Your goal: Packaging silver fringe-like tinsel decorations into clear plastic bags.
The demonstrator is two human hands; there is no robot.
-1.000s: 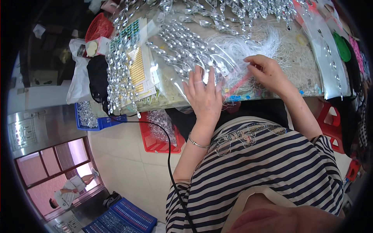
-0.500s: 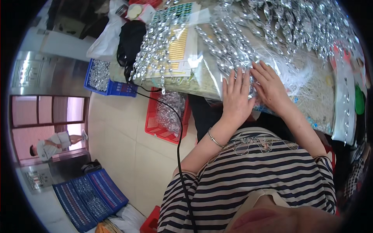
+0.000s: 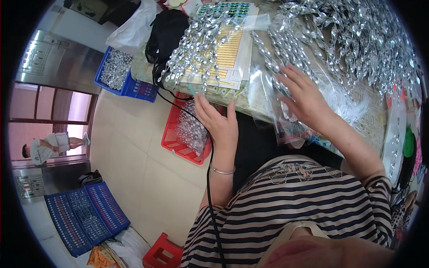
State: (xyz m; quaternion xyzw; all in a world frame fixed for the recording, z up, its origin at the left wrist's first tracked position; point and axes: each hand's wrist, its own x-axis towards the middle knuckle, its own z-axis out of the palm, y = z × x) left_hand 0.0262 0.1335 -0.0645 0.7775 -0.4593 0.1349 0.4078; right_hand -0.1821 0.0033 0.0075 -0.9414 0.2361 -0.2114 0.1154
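My right hand (image 3: 304, 99) lies with fingers stretched out over a clear plastic bag (image 3: 282, 129) at the table's front edge. Strands of shiny silver beads (image 3: 292, 49) run under and beyond its fingertips; how much of them is inside the bag I cannot tell. My left hand (image 3: 217, 121) is open, raised at the table edge with thumb and fingers apart and nothing in it. Just past its fingertips, more silver strands (image 3: 196, 58) hang over printed sheets with yellow rows (image 3: 230, 51).
White threads (image 3: 357, 102) lie right of my right hand. A red basket (image 3: 169, 138) of bagged silver pieces stands on the floor, crossed by a black cable (image 3: 209, 178). A blue crate (image 3: 127, 89) holds silver beads. Blue panels (image 3: 87, 219) and a red stool (image 3: 163, 254) are lower left. Someone (image 3: 53, 147) is by the doorway.
My left hand has left the bag beside my right hand and moved left to the table edge near the sheets. My right hand stays on the bag, its fingers more spread.
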